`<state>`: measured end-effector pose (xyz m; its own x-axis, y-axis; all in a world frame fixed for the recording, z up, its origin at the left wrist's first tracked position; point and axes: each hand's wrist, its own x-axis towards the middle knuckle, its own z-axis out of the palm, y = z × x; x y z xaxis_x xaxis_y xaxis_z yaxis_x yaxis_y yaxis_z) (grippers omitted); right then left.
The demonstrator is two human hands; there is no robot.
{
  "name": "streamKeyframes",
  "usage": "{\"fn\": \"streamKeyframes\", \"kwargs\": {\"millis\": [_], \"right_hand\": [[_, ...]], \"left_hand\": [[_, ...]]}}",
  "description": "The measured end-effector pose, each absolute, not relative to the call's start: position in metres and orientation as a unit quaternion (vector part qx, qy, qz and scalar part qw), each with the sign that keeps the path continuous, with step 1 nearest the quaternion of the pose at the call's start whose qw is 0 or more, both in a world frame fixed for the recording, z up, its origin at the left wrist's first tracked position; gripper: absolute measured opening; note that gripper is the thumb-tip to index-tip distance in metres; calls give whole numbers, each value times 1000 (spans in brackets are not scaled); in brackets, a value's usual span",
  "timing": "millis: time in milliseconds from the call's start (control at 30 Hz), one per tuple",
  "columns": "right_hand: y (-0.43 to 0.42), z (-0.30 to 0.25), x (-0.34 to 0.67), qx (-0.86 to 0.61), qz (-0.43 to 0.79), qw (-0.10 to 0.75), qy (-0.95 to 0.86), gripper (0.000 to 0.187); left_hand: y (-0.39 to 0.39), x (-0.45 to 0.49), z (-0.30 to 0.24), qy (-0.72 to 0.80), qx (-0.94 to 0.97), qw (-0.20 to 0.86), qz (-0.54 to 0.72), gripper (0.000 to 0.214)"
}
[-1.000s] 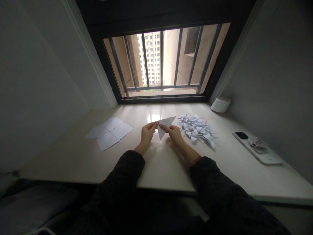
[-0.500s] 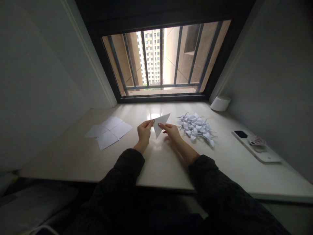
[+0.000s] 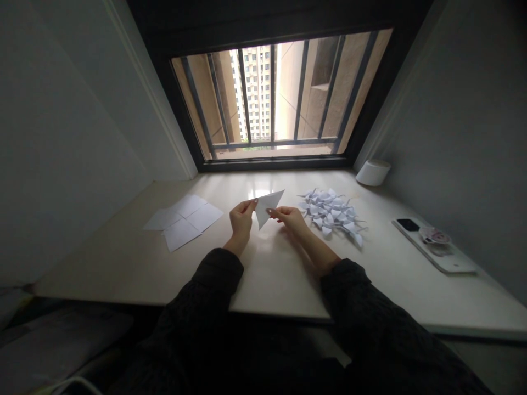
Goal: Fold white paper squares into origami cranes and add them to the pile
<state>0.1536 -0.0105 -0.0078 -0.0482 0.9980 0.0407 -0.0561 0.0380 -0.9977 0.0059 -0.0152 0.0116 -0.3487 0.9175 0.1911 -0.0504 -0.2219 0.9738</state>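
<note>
A folded white paper triangle was held over the pale counter, pinched at its left side by the left hand and at its right by the right hand. Folded paper pieces lay heaped to the right, flat sheets to the left.

The folded paper is plain white, like the sheets and origami pieces; bench cream, sleeves black, faintly mottled, phone white with a black camera block, window frame black
</note>
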Motion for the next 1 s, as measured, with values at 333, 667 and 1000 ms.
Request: {"fn": "streamKeyframes", "kwargs": {"millis": [333,667,1000], "right_hand": [[-12,-11,152,-443,497,522,-534,32],[-10,-11,154,-466,460,531,-537,36],[-17,-4,153,-475,453,516,-550,32]], "left_hand": [[-4,-19,25,525,367,361,678,27],[-9,-1,10,471,496,350,640,23],[-14,1,21,443,487,392,643,21]]}}
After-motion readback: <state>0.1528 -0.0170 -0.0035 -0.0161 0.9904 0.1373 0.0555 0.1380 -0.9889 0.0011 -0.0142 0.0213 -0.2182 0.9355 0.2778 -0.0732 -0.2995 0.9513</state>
